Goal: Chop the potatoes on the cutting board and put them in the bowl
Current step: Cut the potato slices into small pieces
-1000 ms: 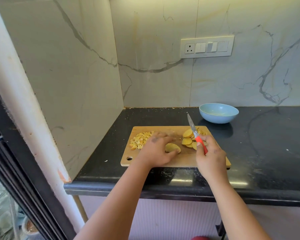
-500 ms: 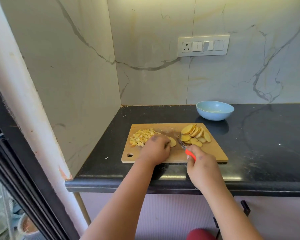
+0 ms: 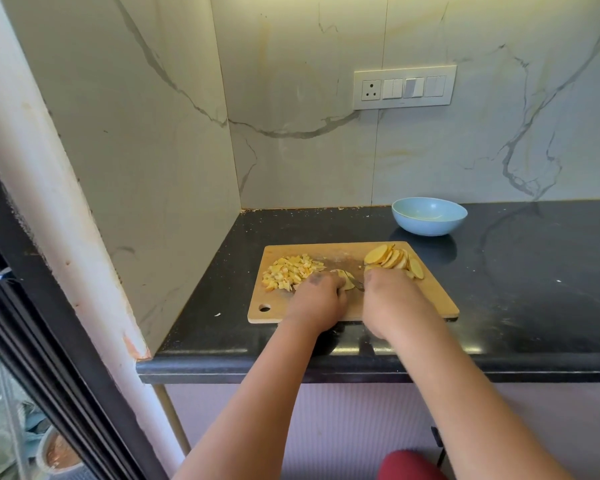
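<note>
A wooden cutting board (image 3: 433, 299) lies on the black counter. Diced potato (image 3: 290, 271) is heaped on its left part, and a row of potato slices (image 3: 392, 258) leans at its back right. My left hand (image 3: 317, 297) holds down a potato slice (image 3: 347, 282) at the board's middle. My right hand (image 3: 390, 301) grips a knife whose blade (image 3: 355, 284) lies low against that slice; the handle is hidden inside the hand. A light blue bowl (image 3: 429, 216) stands behind the board to the right; no potato shows in it.
The black counter (image 3: 534, 289) runs off to the right. Marble walls close the left and back sides. A switch panel (image 3: 404, 86) sits on the back wall. The counter's front edge is just below my wrists.
The knife came down from its raised position over the slices to the slice under my left hand. My right hand moved left and forward, and its red handle is now covered.
</note>
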`<state>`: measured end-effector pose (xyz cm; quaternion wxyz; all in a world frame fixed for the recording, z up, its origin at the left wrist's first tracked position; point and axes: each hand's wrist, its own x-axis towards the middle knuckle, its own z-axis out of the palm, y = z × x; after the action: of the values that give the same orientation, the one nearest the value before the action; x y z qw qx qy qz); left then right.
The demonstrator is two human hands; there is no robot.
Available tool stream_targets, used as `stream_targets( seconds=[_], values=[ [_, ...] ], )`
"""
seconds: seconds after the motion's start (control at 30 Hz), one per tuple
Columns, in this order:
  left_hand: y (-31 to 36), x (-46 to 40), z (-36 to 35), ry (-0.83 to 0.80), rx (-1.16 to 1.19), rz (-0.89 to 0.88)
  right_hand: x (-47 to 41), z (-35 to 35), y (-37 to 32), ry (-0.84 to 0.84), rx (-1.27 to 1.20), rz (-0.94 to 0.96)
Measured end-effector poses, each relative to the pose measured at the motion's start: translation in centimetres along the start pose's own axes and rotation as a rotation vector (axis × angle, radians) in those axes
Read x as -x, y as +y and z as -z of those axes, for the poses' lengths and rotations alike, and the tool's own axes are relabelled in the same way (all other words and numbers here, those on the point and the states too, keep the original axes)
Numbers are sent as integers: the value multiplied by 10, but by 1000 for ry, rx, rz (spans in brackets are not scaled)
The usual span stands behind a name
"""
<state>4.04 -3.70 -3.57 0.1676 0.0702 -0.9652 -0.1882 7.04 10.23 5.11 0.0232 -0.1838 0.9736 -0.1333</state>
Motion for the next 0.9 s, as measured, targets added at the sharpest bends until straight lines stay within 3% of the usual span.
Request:
stream_targets(
  seconds=[0.17, 0.3, 0.4, 0.9],
  values=[
    [-2, 3, 2, -4, 22, -9, 19, 23, 25, -59, 55, 33],
    [-1, 6, 5, 69, 72, -25, 21, 7, 40, 148, -230, 103],
    [2, 7, 6, 81, 53, 5, 9, -20, 37, 262, -301, 112],
    [-1, 5, 4, 71, 16, 12, -4, -45, 4, 167, -96, 83]
  ],
)
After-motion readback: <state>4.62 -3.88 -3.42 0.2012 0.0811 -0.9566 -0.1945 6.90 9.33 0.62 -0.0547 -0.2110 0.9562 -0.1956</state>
